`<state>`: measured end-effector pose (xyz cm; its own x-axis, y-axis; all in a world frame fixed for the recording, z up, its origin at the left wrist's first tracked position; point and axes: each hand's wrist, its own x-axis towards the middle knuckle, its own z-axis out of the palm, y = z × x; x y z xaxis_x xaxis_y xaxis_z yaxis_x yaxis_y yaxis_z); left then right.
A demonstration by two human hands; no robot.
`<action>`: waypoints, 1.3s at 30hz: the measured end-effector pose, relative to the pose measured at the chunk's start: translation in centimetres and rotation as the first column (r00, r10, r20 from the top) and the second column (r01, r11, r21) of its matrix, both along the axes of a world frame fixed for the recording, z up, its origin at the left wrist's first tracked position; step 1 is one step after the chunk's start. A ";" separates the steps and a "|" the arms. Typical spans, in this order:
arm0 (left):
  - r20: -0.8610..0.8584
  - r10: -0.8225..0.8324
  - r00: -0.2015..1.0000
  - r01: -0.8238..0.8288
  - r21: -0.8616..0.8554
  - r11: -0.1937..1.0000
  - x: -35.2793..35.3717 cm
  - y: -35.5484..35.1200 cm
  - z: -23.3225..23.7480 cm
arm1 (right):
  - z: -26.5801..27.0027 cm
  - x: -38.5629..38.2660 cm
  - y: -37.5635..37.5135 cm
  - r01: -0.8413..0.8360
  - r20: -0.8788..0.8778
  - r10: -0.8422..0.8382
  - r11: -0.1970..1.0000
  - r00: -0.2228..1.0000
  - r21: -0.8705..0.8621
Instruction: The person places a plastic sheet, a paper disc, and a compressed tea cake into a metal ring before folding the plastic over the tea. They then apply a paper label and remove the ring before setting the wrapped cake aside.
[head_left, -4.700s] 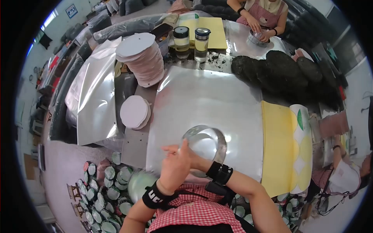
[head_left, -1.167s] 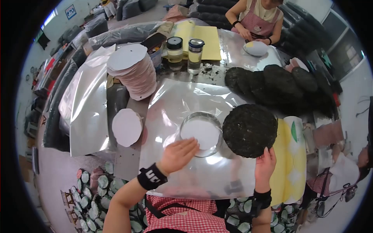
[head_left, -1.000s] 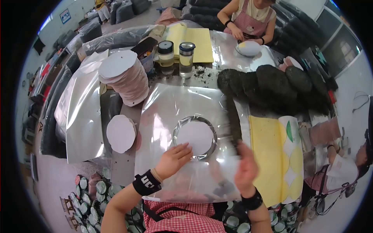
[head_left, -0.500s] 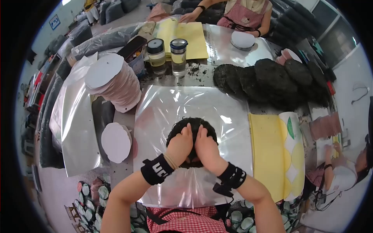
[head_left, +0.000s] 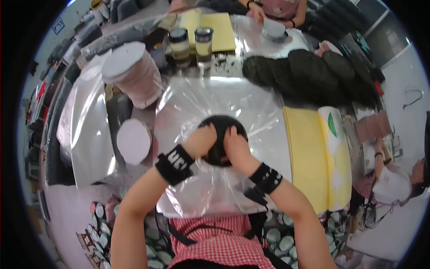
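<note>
A round, dark, moist-looking mass (head_left: 219,154) lies on a clear plastic sheet (head_left: 192,98) in the middle of the table. My left hand (head_left: 203,140) rests on its left side, with the fingers curled in and the fingertips on the dark material. On the right side my right hand (head_left: 236,148) presses it, fingers bent and close together. A narrow dark gap separates the two hands. My thumbs are mostly hidden. Both hands look slightly blurred.
Stacked dark discs (head_left: 313,76) lie at the back right, with yellow sheets (head_left: 307,157) below them. Two glass jars (head_left: 204,49) stand at the back. Pinkish stacked discs (head_left: 134,76) and a pale disc stack (head_left: 133,141) are on the left. Co-workers sit opposite and at right.
The whole view has shifted, so the table and dark mass appear higher. My hands remain on the mass, with my fingers more curled. The opposite person's hand has moved toward the round white stack.
</note>
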<state>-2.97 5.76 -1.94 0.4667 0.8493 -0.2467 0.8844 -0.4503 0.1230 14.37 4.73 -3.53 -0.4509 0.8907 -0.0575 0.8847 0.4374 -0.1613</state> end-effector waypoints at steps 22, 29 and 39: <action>0.867 0.310 0.390 -0.499 -0.083 0.863 -14.5 -9.2 -4.2 | 4.9 21.3 -0.5 0.355 -0.820 -0.430 0.885 0.378 -0.301; 0.653 -0.160 0.740 -0.030 0.270 0.962 -2.2 -5.2 -0.3 | -1.3 8.2 -5.3 -0.039 -0.608 -0.149 0.958 0.780 -0.284; 0.835 0.084 0.543 -0.375 0.152 0.914 -1.0 -5.1 1.8 | 2.3 1.3 -1.2 0.004 -0.832 0.187 0.975 0.523 0.222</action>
